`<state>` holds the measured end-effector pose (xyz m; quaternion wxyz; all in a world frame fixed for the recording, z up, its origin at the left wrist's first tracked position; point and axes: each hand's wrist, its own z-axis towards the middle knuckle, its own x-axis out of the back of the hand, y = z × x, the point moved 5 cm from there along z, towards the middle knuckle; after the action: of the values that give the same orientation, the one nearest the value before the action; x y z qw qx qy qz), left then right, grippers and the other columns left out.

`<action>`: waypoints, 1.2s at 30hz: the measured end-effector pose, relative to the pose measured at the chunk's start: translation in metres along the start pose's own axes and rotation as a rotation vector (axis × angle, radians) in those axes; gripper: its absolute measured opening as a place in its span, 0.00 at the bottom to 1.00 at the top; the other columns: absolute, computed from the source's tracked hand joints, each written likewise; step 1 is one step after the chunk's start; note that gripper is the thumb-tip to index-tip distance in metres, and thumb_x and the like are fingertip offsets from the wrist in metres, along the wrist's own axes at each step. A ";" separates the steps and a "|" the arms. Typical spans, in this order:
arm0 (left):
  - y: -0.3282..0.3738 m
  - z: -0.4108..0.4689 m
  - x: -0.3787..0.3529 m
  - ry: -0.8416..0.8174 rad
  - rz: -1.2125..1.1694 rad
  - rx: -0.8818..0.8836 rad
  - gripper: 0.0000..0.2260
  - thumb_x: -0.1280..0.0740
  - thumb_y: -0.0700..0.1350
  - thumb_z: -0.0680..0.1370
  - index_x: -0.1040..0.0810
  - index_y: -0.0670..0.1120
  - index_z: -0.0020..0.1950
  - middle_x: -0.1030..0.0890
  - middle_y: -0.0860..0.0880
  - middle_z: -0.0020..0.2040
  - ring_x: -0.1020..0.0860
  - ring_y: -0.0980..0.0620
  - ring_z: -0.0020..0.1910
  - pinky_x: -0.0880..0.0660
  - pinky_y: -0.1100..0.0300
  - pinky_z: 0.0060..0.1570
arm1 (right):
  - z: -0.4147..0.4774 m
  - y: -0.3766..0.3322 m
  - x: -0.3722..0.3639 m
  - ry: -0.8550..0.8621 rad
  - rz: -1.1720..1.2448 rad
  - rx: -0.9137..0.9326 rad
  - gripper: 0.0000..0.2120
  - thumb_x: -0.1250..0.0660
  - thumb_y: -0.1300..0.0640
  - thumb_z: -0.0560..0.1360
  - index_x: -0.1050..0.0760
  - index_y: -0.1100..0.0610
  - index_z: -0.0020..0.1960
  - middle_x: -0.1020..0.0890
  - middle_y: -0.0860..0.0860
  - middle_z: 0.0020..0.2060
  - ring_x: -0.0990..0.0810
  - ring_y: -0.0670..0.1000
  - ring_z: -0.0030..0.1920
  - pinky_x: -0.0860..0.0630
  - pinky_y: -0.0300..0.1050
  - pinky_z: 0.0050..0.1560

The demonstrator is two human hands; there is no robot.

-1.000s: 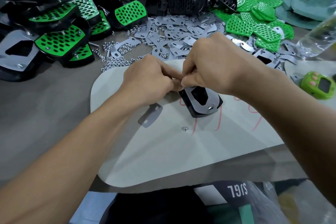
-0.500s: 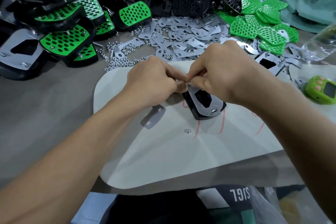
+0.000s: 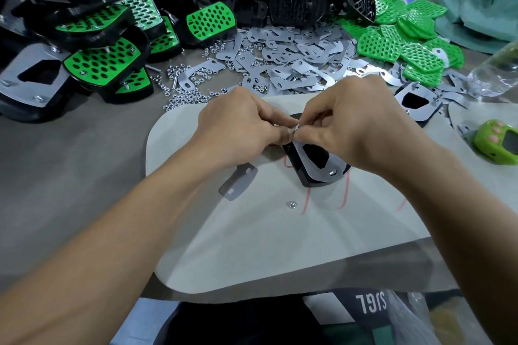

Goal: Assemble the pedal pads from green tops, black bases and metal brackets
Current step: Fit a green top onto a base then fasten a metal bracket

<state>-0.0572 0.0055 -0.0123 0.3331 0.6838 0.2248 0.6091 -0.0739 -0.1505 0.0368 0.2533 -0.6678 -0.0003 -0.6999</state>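
Observation:
A black pedal base [image 3: 308, 180] lies upside down on the white board [image 3: 252, 246], with a metal plate [image 3: 316, 168] on its back and one nut [image 3: 333, 172] at its near end. My left hand [image 3: 238, 131] grips the pad's far left edge. My right hand [image 3: 350, 123] pinches a small nut [image 3: 295, 128] at the pad's far end, fingertips against my left thumb. A loose metal bracket [image 3: 238, 180] and a loose nut [image 3: 292, 205] lie on the board near my left wrist.
Finished green-and-black pads [image 3: 92, 61] are piled at the left. Black bases [image 3: 286, 5] sit at the back, green tops [image 3: 398, 39] at the back right, brackets [image 3: 294, 64] and nuts [image 3: 185, 92] in the middle. A green counter [image 3: 496, 145] and a plastic bottle [image 3: 499, 70] lie at the right.
Both hands stay at the pad's far end; the fingers have shifted slightly around the nut. The view has drifted a little, so the scene sits lower and to the right.

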 end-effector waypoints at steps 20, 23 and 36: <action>-0.001 -0.004 -0.002 -0.045 -0.077 0.051 0.08 0.22 0.56 0.71 0.16 0.72 0.43 0.16 0.59 0.32 0.20 0.58 0.22 0.25 0.60 0.33 | 0.004 0.005 -0.013 -0.056 0.041 -0.079 0.08 0.33 0.57 0.71 0.22 0.54 0.33 0.25 0.52 0.23 0.27 0.50 0.30 0.29 0.43 0.33; -0.001 -0.004 -0.001 -0.039 -0.073 0.049 0.09 0.22 0.57 0.70 0.17 0.73 0.42 0.16 0.60 0.31 0.21 0.60 0.22 0.26 0.60 0.34 | 0.001 0.004 -0.013 -0.026 0.073 -0.092 0.08 0.34 0.59 0.71 0.22 0.56 0.33 0.26 0.51 0.22 0.27 0.51 0.33 0.30 0.41 0.33; -0.001 -0.004 -0.001 -0.046 -0.046 0.059 0.08 0.23 0.57 0.71 0.16 0.72 0.43 0.16 0.60 0.32 0.21 0.62 0.25 0.26 0.61 0.36 | 0.002 0.001 -0.015 -0.027 0.063 -0.130 0.10 0.34 0.57 0.74 0.21 0.53 0.35 0.27 0.52 0.22 0.29 0.50 0.29 0.34 0.42 0.28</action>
<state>-0.0613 0.0060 -0.0138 0.3318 0.7018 0.2509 0.5783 -0.0717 -0.1457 0.0227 0.2312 -0.6918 0.0629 -0.6811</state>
